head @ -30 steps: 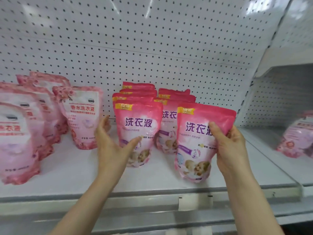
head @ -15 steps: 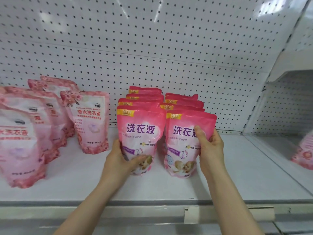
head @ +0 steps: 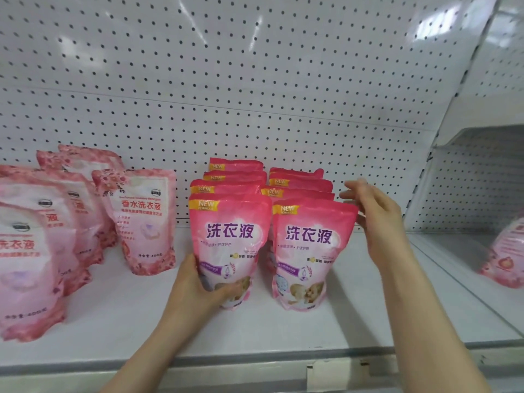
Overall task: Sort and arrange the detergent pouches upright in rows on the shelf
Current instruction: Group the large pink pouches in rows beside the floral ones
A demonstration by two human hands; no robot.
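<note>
Head view, single frame. Two rows of bright pink detergent pouches stand upright on the white shelf (head: 283, 330), running front to back toward the pegboard back panel (head: 255, 95). Left row (head: 226, 188) and right row (head: 297, 191) sit just beside each other, each showing three pouch tops behind its front pouch. Front-left pouch (head: 226, 236): upright, face forward, base on the shelf. Left hand (head: 198, 285) grips its lower left side, thumb across the bottom of the front face, fingers hidden behind it. Front-right pouch (head: 309, 251): upright, free-standing, level with the front-left pouch and nearly touching it. Right hand (head: 377, 222) is beside its upper right corner with fingers extended and loosely spread toward the right row, holding nothing; contact with the pouch edge cannot be told. Paler pink floral pouches (head: 144, 219) stand in a looser group at the left of the same shelf, apart from the bright rows, some leaning. One more pale pouch (head: 507, 256) sits on the neighbouring shelf section at far right, blurred. A white label holder (head: 326, 373) is on the shelf's front edge
</note>
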